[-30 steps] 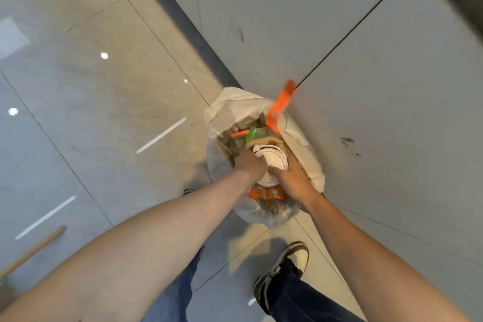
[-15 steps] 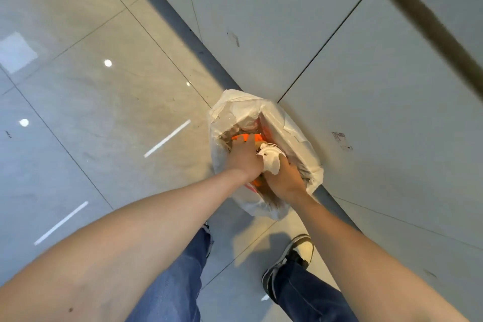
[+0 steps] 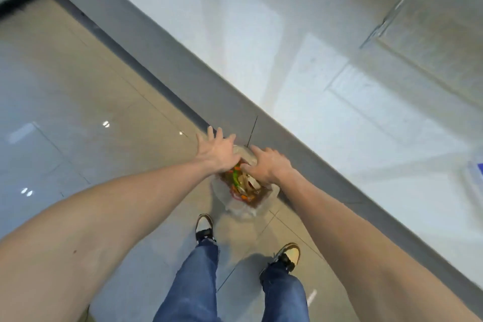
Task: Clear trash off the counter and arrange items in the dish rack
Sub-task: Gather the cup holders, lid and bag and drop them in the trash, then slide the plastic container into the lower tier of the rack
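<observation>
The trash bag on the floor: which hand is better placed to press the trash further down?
The right hand, probably. It lies over the open trash bag, fingers on the trash. The left hand is spread open over the far left rim, mostly above the floor.

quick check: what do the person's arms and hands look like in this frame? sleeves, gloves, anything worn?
Both arms are bare as far as the frame shows, with no sleeves in view. The left hand and right hand wear no gloves; no rings, watch or wristbands can be seen, though the picture is somewhat blurred. Lower down, blue jeans and dark shoes with pale toes are visible.
</observation>
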